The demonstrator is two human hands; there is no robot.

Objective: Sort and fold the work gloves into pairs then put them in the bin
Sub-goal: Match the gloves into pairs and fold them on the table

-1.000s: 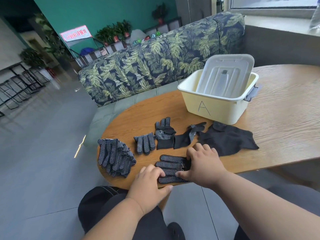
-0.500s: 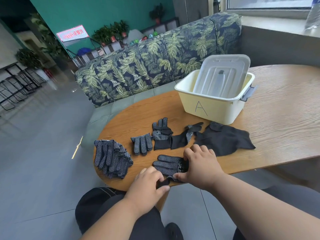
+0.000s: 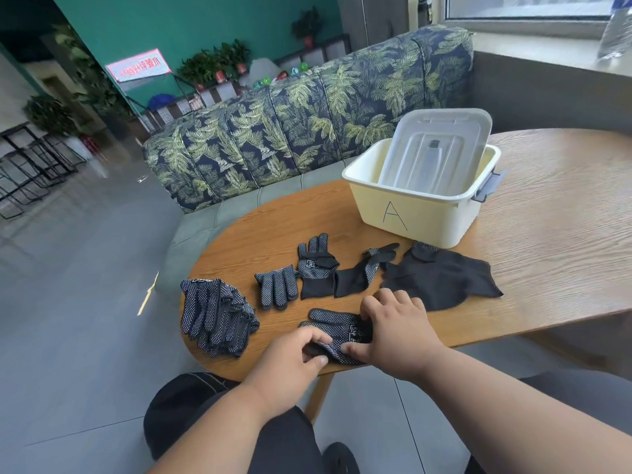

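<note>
Glove (image 3: 337,328) between both hands' grip.

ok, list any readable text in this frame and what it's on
"A": handwritten on the front wall of the cream bin.
Red-and-white sign in the background: characters too blurred to read.
White printed mark on the dotted glove under both hands: too small to read.

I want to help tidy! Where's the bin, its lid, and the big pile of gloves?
bin (image 3: 415,218), head view, front wall.
lid (image 3: 437,145), head view, flat middle.
pile of gloves (image 3: 215,314), head view, top glove.
</note>
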